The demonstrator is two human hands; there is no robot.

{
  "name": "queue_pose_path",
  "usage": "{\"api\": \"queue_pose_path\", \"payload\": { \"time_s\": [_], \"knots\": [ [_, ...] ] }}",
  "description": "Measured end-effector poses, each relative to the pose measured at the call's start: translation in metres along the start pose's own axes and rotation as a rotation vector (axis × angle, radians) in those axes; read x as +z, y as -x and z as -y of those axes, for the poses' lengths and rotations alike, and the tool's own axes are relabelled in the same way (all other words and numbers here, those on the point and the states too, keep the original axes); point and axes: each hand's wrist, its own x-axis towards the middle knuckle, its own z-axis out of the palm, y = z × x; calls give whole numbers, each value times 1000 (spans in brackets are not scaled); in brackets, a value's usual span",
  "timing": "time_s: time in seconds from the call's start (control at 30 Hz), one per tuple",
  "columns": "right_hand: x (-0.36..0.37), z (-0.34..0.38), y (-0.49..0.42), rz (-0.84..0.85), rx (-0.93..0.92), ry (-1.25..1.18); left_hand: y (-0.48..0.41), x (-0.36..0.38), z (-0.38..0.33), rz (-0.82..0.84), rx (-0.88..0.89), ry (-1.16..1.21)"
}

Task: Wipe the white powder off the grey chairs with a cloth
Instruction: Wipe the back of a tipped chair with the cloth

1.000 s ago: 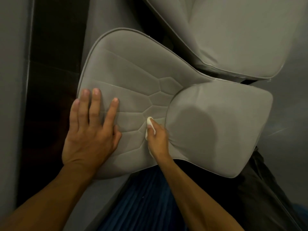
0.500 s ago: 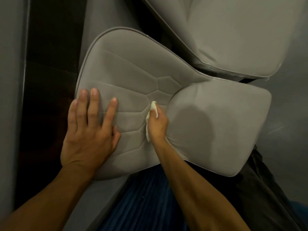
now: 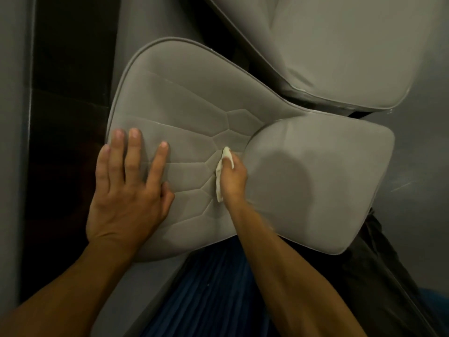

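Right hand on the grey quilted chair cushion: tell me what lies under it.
A small white cloth shows along the edge of the right hand, pressed to the grey quilted chair cushion. The rest of the cloth and whatever lies beneath the palm are covered.

No text, label, brand or number can be read — not on the grey chair (image 3: pixel 194 93) under the left hand (image 3: pixel 126 190), nor on the cloth (image 3: pixel 219 186).

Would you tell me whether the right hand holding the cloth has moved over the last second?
Yes. The right hand and cloth have slid away from the person along the seams of the grey chair, closer to its stitched hexagonal panel.
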Motion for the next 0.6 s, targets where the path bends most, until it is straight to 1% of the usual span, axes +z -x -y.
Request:
{"api": "queue_pose_path", "payload": {
  "time_s": [0.07,0.17,0.23,0.27,0.33,0.4,0.47,0.53,0.6],
  "knots": [
    [-14,2,-2,-20,8,-46,1,1,0,-7,-2,-6],
    [-26,6,-29,-184,39,-34,1,2,0,-11,3,-17],
    [-18,19,-36,-145,73,-85,1,3,0,-17,4,-28],
    [-10,25,-34,-110,48,-79,1,3,0,-16,3,-30],
    [6,36,-19,-67,-67,-1,1,2,0,-5,3,-25],
    [15,34,2,-24,-190,27,0,1,0,3,2,-10],
    [14,24,17,71,-254,59,0,1,0,11,0,-8],
    [5,17,13,110,-286,68,-1,0,0,9,1,-9],
    [-4,21,-2,13,-285,48,0,0,0,5,2,-9]
  ]
}}
